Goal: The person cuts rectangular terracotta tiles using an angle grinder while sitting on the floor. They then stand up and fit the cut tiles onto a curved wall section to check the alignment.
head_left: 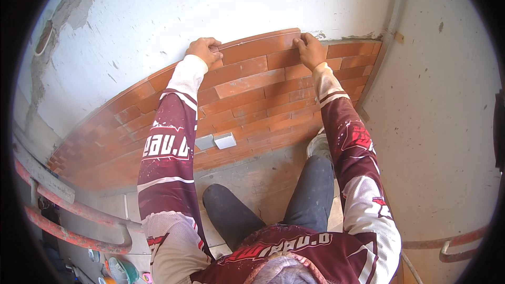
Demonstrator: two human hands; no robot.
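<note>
A long orange-brown brick tile (259, 44) sits on the top row of a brick-tiled wall face (247, 84). My left hand (204, 52) grips its left end, fingertips curled over the upper edge. At the other end my right hand (311, 51) pinches the tile, thumb against its front face and fingers behind or above it. Both arms reach forward in maroon and white sleeves. How the back of the tile meets the wall is hidden.
White plastered wall (242, 0) rises above the tiles, and another wall (436, 73) stands at the right. A bucket (319, 144) is by my right knee. A white switch plate (225, 140) juts from the tiles. Red metal bars (79, 236) stand at the lower left.
</note>
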